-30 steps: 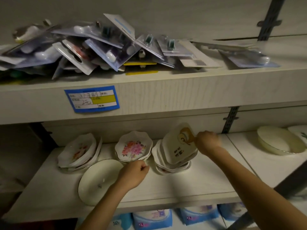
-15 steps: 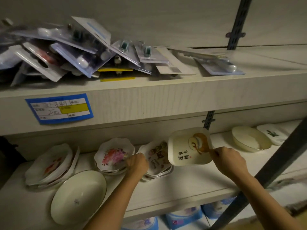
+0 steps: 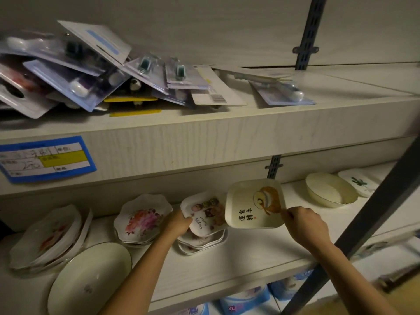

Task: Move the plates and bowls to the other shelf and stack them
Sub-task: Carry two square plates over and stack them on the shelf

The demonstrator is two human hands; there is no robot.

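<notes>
Head view. Your right hand point(image 3: 304, 226) holds the square calligraphy plate point(image 3: 254, 204) by its right edge, fingers pinching the rim, plate tilted up and clear of the shelf point(image 3: 250, 258): an edge pinch leaves the underside free for setting down. It hangs between the source stack and the shelf section to the right, where a cream bowl point(image 3: 329, 192) and a leaf-print plate point(image 3: 358, 181) already sit; likely destination. Your left hand point(image 3: 179, 223) curls its fingers around the left rim of the cartoon-print plate point(image 3: 204, 212), tilted atop the remaining square stack point(image 3: 202, 243), probably readying the next lift. The floral scalloped dishes point(image 3: 142, 218) wait just beside it.
</notes>
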